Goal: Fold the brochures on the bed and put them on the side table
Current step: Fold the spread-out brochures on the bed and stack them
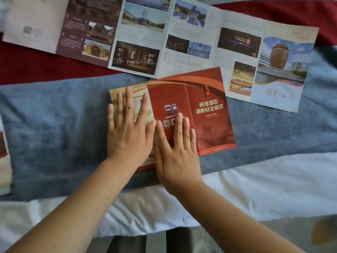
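Note:
A red fire-safety brochure (207, 114) lies unfolded on the blue blanket (54, 128) of the bed. My left hand (127, 130) presses flat on its left cream panel, fingers straight and spread. Beside it, my right hand (177, 152) presses flat on the middle red panel, partly covering the QR codes. Behind it a long multi-panel photo brochure (145, 37) stretches unfolded across the bed; the red brochure's top edge overlaps it.
A red runner (27, 66) crosses the bed behind the blue blanket. White sheet (255, 189) covers the near edge of the bed. Another stack of printed paper (4, 161) shows at the far left edge. The side table is out of view.

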The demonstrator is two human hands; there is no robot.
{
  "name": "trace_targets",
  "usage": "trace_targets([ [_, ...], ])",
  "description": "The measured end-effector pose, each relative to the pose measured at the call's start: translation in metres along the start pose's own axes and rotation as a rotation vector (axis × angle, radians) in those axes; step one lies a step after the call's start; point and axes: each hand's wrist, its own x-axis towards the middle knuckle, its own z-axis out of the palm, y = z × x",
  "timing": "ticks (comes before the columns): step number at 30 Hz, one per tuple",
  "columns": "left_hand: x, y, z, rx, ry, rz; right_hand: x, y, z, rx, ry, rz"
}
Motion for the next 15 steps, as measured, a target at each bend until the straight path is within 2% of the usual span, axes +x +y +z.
trace_targets([
  [6,-0.009,-0.074,0.007,0.001,-0.023,-0.061,0.008,-0.06,0.019,-0.017,-0.051,-0.095],
  [11,-0.015,-0.131,0.007,0.003,0.01,-0.066,0.029,-0.065,0.017,-0.179,-0.062,-0.075],
  [15,-0.022,-0.17,0.007,0.002,0.026,-0.035,0.049,-0.061,0.014,-0.273,-0.091,-0.154],
])
